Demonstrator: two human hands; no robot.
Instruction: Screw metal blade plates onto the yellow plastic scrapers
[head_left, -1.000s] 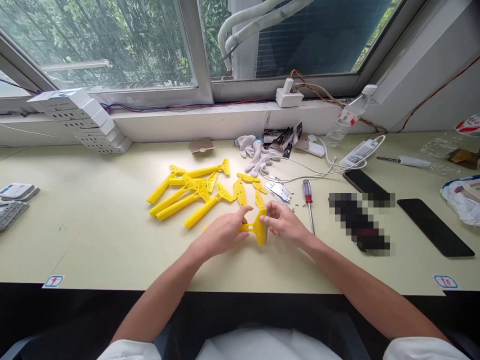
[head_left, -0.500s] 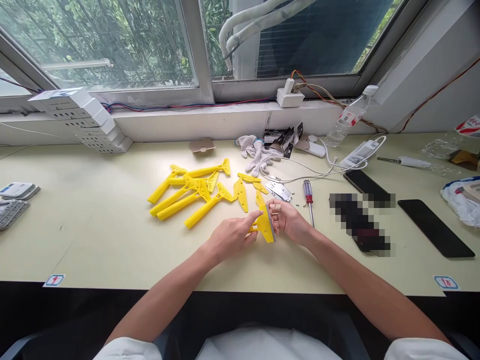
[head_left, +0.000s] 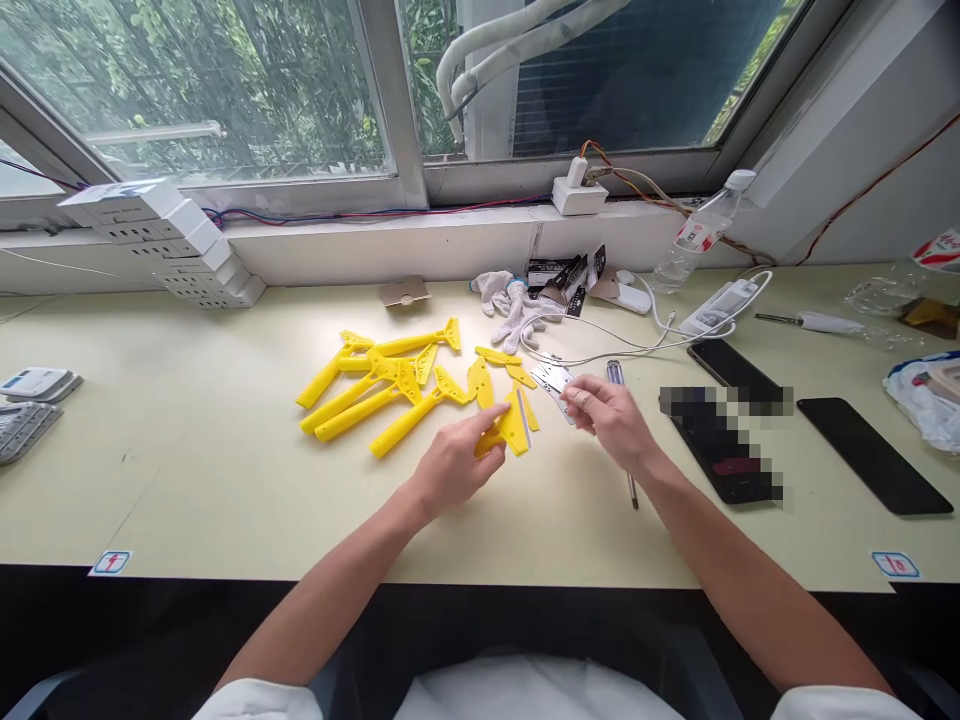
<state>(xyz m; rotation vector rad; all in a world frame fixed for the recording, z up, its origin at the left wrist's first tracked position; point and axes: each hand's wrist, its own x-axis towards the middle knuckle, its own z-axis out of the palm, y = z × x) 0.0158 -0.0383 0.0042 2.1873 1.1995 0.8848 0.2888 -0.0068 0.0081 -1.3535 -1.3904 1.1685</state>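
Note:
My left hand (head_left: 459, 462) is closed around a yellow scraper (head_left: 513, 428), its forefinger stretched along the head. A grey strip of blade runs down the scraper's right edge. Over a small pile of flat metal blades (head_left: 550, 374), my right hand (head_left: 611, 418) pinches what looks like a metal blade (head_left: 562, 404); its fingers hide part of it. Beneath that hand lies a screwdriver (head_left: 615, 373), its middle covered. Loose yellow plates (head_left: 478, 380) are just beyond the scraper. Several more yellow scrapers (head_left: 390, 392) lie heaped to the left.
White gloves (head_left: 517, 305), black packets (head_left: 570, 280) and a white cable (head_left: 637, 352) lie behind the blades. To the right are dark phones (head_left: 874, 455) and a power strip (head_left: 720, 307). A bottle (head_left: 701, 235) stands by the window; white boxes (head_left: 180, 240) are stacked at left.
My right hand has left the scraper's blade edge and moved right and slightly up to the metal blades. My left hand has shifted slightly left and up with the scraper.

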